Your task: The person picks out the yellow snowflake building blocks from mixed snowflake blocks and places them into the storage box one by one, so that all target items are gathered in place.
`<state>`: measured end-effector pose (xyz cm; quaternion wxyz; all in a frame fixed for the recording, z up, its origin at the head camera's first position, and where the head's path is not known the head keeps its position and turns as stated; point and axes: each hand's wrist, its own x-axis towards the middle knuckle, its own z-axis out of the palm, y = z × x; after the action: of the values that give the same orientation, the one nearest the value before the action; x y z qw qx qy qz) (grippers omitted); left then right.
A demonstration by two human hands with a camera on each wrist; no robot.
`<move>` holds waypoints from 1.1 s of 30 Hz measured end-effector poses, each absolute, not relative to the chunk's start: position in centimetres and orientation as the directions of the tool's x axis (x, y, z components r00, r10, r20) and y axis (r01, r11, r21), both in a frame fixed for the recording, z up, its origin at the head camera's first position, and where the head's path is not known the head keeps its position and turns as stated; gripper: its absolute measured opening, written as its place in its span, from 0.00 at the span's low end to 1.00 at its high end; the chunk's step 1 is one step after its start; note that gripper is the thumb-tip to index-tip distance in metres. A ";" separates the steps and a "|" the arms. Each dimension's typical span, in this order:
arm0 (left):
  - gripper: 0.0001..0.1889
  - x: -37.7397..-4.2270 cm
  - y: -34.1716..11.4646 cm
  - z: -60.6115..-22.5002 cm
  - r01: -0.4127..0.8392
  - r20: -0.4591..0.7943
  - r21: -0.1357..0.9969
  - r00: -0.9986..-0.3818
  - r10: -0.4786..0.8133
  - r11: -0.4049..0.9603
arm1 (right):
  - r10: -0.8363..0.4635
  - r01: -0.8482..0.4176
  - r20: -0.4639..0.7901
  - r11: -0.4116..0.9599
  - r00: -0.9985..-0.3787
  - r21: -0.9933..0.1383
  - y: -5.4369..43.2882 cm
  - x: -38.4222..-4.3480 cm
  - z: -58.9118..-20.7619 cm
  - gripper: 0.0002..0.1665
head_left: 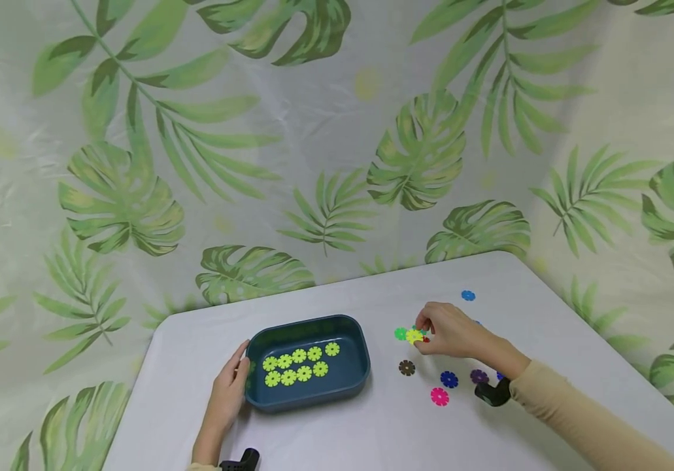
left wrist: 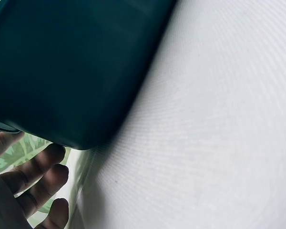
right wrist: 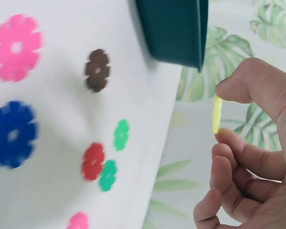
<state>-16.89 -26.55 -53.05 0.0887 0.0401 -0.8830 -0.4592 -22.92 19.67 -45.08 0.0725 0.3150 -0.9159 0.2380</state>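
Observation:
My right hand [head_left: 451,332] pinches a yellow flower-shaped disc [head_left: 414,336] between thumb and fingers. In the right wrist view the yellow disc [right wrist: 217,114] is seen edge-on, away from the tabletop. My left hand [head_left: 231,386] rests against the left end of a dark teal tray [head_left: 313,400], fingertips at the rim. Its fingers [left wrist: 43,183] look loosely spread beside the tray's wall [left wrist: 62,71] in the left wrist view. Inside the tray lie several yellow-green discs [head_left: 304,373] in two rows. Below the right hand sit a green disc [head_left: 401,333] and a red disc [right wrist: 93,162].
Nearer me on the white table [head_left: 384,432] lie a brown disc [head_left: 406,367], a blue disc [head_left: 449,379], a pink disc [head_left: 439,396] and a purple disc [head_left: 479,376]. A light blue disc [head_left: 469,296] is farther back. A leaf-patterned curtain [head_left: 325,131] hangs behind the table.

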 end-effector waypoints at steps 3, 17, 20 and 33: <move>0.26 -16.8 -26.5 -53.1 0.011 0.121 0.817 -0.981 -0.153 0.576 | -0.576 -0.636 0.272 0.675 -0.771 -0.374 17.7 -23.8 -44.2 0.14; 0.26 -16.9 -26.6 -53.6 0.013 0.123 0.821 -0.981 -0.154 0.570 | -0.725 -0.727 0.156 0.601 -0.670 -0.333 8.9 -26.1 -43.1 0.13; 0.26 -16.9 -26.6 -53.7 0.014 0.121 0.824 -0.981 -0.152 0.567 | -0.747 -0.740 0.122 0.595 -0.653 -0.314 7.6 -26.4 -43.4 0.12; 0.26 -16.9 -26.8 -53.2 0.023 0.129 0.824 -0.981 -0.148 0.566 | -0.780 -0.749 -0.034 0.611 -0.625 -0.258 4.1 -26.9 -43.9 0.13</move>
<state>-16.86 -26.78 -53.20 0.0919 0.0353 -0.8800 -0.4647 -26.92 4.12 -43.90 -0.0714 0.4273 -0.8945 0.1102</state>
